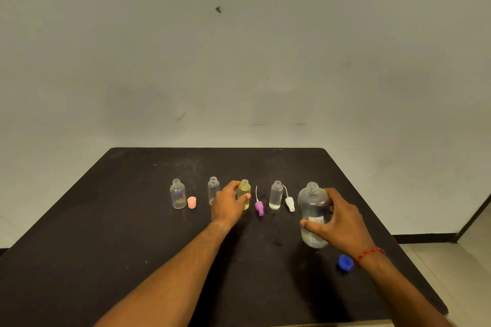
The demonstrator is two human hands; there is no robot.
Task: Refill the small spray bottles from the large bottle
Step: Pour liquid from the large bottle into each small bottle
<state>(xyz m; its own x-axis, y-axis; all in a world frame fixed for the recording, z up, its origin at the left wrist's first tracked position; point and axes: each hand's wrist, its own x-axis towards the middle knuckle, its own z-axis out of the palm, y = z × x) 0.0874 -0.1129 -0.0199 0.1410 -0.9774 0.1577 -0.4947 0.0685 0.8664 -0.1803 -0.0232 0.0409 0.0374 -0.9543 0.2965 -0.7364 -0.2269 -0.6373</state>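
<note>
Sprayers, purple (259, 207) and white (290, 203), lie between the open bottles.

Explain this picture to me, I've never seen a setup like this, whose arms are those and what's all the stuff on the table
There is no machine here: a camera worn on a person's head looks down at their own bare arms. On the black table stand four small uncapped bottles. The left hand grips the yellowish bottle; the right hand holds the large clear bottle, also open. Beside them lie a pink cap, a purple spray top, a white spray top and a blue cap.
</note>
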